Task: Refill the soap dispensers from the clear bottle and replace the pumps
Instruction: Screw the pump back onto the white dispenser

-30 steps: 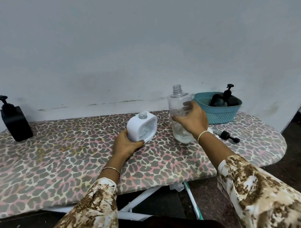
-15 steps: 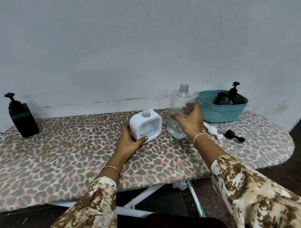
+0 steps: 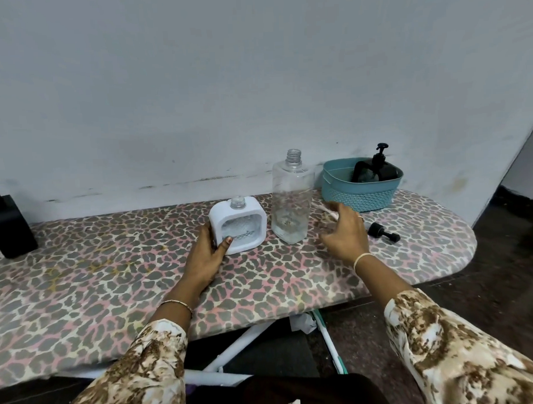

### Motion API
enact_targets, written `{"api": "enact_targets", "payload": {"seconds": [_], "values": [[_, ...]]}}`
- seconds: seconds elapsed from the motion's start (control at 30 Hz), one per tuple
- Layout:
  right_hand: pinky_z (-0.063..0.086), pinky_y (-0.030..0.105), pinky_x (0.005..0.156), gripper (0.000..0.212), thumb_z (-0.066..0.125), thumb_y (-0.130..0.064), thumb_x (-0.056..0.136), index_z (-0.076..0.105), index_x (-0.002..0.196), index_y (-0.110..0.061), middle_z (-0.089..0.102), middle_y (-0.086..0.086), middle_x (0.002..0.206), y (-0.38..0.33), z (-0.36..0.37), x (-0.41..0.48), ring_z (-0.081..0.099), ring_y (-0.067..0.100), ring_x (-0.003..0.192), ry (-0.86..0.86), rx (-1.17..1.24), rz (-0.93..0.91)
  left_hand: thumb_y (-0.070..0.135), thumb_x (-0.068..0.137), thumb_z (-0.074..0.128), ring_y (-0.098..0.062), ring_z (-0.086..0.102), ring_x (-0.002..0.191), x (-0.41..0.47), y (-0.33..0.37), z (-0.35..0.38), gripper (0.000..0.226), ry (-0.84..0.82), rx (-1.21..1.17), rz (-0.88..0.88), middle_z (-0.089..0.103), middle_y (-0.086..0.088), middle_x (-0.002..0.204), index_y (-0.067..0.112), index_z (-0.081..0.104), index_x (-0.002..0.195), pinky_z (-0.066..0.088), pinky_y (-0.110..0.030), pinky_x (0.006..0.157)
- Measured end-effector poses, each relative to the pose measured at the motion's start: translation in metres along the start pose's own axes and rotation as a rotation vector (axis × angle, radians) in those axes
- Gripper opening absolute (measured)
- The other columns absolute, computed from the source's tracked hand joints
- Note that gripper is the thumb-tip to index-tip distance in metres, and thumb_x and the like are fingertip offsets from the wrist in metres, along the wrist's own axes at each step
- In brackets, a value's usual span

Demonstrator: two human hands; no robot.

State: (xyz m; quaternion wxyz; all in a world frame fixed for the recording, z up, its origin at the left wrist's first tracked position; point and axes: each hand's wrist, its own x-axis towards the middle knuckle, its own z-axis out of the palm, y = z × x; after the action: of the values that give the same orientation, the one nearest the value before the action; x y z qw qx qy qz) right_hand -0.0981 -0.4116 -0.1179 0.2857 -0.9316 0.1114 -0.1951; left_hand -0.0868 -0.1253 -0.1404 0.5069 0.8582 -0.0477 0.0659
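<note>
Leopard-print ironing board: left hand grips the white dispenser. Right hand hovers, fingers spread, empty, beside the clear bottle.

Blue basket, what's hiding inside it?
A black pump bottle sits inside the basket, beside another dark thing I cannot identify. The basket's wall covers their lower parts.

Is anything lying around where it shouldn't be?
Yes. A black pump lies loose on its side on the ironing board, near the teal basket. The white dispenser stands with its neck open, no pump on it. Nothing looks spilled.
</note>
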Motion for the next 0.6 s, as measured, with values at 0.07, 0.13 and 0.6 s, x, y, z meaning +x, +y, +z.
{"api": "enact_targets", "payload": {"seconds": [0.07,0.13,0.6], "values": [[0.042,0.041,0.102,0.067,0.08,-0.021,0.072,0.049,0.131,-0.015,0.055,0.007,0.127,0.013,-0.003,-0.002,0.05,0.026,0.118,0.081,-0.116,0.05,0.034,0.094,0.057,-0.02,0.051,0.123,0.001,-0.001,0.001,0.063,0.007,-0.009,-0.005,0.049,-0.006,0.143,0.017,0.029,0.148,0.043,-0.036,0.1],[0.043,0.045,0.097,0.061,0.077,-0.028,0.075,0.05,0.128,-0.015,0.056,0.009,0.124,0.022,-0.005,-0.003,0.052,0.029,0.115,0.099,-0.218,0.092,0.034,0.094,0.057,-0.022,0.051,0.125,0.001,-0.003,0.001,0.061,0.014,-0.035,-0.017,0.051,-0.006,0.141,0.017,0.032,0.147,0.043,-0.04,0.103],[0.043,0.046,0.095,0.046,0.072,-0.006,0.074,0.052,0.115,-0.013,0.058,0.007,0.116,0.033,0.001,-0.001,0.058,0.028,0.105,0.172,-0.104,0.135,0.029,0.094,0.059,-0.022,0.053,0.125,0.002,-0.006,0.002,0.056,0.05,-0.077,-0.022,0.055,-0.008,0.138,0.014,0.041,0.144,0.043,-0.037,0.106]]}}
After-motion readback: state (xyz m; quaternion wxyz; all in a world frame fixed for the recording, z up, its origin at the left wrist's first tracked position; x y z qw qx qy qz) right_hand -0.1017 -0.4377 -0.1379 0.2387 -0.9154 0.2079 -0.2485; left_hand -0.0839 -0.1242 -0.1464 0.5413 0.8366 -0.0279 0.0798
